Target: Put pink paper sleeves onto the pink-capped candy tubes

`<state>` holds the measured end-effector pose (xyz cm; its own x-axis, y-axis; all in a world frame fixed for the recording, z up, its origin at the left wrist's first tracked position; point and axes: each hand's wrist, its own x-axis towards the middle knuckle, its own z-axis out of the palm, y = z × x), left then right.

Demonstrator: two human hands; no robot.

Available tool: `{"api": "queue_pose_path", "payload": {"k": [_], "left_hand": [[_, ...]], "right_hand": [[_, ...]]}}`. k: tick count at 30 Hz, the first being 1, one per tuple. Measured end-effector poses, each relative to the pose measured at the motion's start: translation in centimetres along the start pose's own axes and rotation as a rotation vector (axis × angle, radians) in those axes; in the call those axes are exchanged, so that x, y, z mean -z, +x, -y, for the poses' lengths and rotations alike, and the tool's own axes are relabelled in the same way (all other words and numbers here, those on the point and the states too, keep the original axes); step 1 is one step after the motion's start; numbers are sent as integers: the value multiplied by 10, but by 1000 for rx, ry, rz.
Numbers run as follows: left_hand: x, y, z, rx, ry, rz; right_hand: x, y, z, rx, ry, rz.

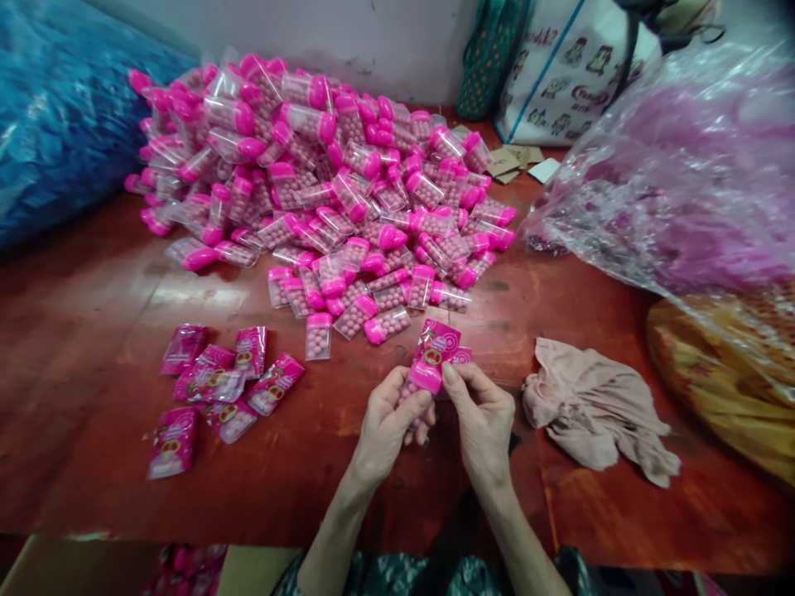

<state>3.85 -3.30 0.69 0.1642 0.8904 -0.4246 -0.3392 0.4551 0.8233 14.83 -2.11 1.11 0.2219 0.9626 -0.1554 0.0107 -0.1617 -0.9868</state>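
My left hand (392, 418) grips a small transparent candy box, whose pink balls show beside my thumb. A printed magenta sleeve (435, 348) stands over the upper end of this box. On the sleeve's right edge, my right hand (485, 414) pinches with thumb and forefinger. Part of a second printed sleeve (462, 356) shows behind it; what holds that one is hidden. Just beyond my hands, several unsleeved candy boxes (319, 334) with bright pink caps lie at the front of a big heap (348, 190). To the left rest several boxes in printed sleeves (172, 443).
The red-brown table (93, 331) bears a blue plastic bag (62, 124) at far left. A crumpled beige cloth (590, 406) lies right of my hands. Farther right are a transparent bag of pink pieces (696, 165) and yellow fabric (714, 381). A printed white bag (571, 74) stands behind.
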Motion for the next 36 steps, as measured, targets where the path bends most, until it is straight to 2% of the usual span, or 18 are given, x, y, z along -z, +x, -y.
{"api": "queue_pose_path", "payload": {"k": [6,11,20,27,32,36], "left_hand": [[1,-1,1,36,-27,-13],[3,0,2,15,-60,-25],[-1,-1,3,-58,19,-153],[2,0,3,-42,-119,-81],[2,-1,3,-71,-20,-103],[0,-4,5,-94,56,-174]], "right_hand": [[2,1,-3,-96,147,31],[2,2,-6,-95,123,36],[-2,-1,-5,-99,122,21],[-7,-8,-4,-95,138,33],[-3,-5,-2,-78,4,126],[-5,-8,2,-26,-88,102]]}}
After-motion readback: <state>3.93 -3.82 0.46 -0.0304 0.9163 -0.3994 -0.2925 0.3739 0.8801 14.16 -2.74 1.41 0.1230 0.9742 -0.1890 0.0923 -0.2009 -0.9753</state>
